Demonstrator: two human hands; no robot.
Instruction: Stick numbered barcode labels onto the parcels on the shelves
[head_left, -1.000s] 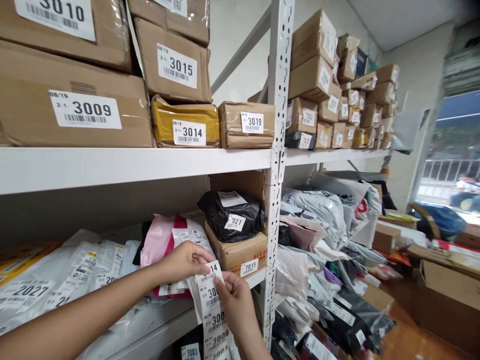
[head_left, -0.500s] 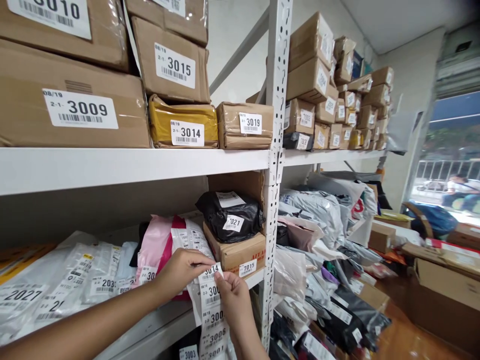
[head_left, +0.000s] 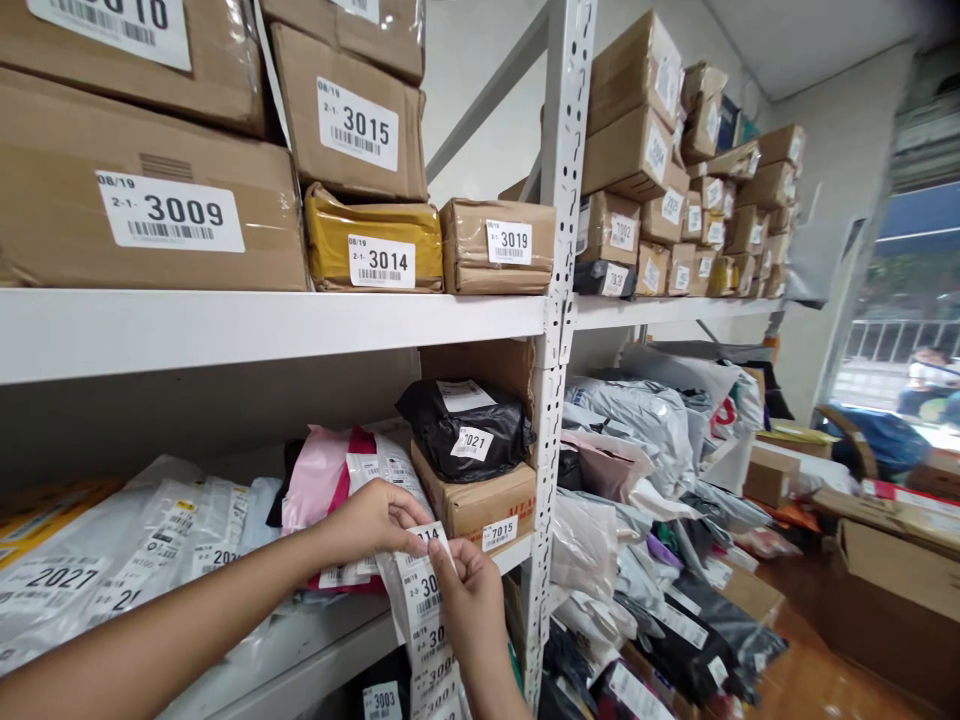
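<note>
A strip of white printed number labels hangs down between my hands, its lower end out of the picture. My left hand pinches the top of the strip near a label ending in 14. The thumb of my right hand presses on the strip's right edge, with the fingers curled behind it. Behind my hands lie a pink parcel bag and a black wrapped parcel labelled 7021 on top of a cardboard box labelled 7015.
The upper white shelf bears boxes labelled 3009, 3015 and 3019, and a yellow parcel labelled 3014. A perforated white post stands right of my hands. Bagged parcels pile up beyond it. An open carton is at the right.
My left fingers have shifted over the strip's top label, covering more of its number. The strip tilts slightly, and my view has moved a little.
</note>
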